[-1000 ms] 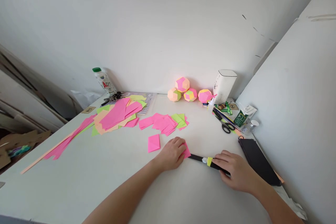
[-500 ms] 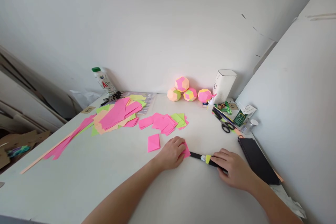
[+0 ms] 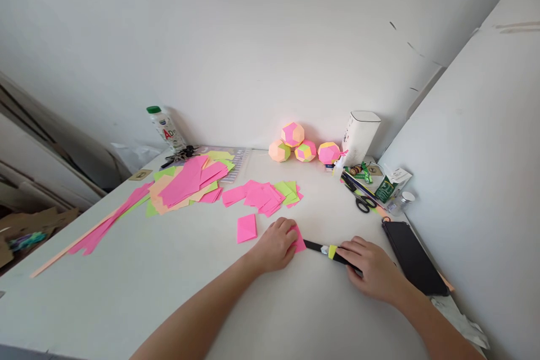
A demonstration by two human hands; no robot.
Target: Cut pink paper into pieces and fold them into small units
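Observation:
My left hand (image 3: 276, 244) is closed, its curled fingers pressing a small piece of pink paper (image 3: 300, 243) against the table. Only the paper's right part shows; my fingers cover the rest. In my right hand (image 3: 371, 265) is a utility knife (image 3: 332, 252) with a black blade and a yellow band, fingers wrapped round its handle. The blade lies low over the table, and its tip meets the paper's right edge or slips under it; I cannot tell which. Left of my left hand rests a folded pink square (image 3: 247, 228). Beyond it are pink cut pieces (image 3: 261, 197) and green ones (image 3: 287, 193).
Coloured sheets (image 3: 189, 183) and long strips (image 3: 113, 219) cover the left side. Several paper balls (image 3: 292, 134) sit by the wall. At right are scissors (image 3: 365, 203), a white container (image 3: 361, 138) and a black phone (image 3: 415, 259). A bottle (image 3: 166, 128) stands back left.
The knife and my right hand have shifted very slightly left, towards the pink paper. My left hand stays in place on the paper.

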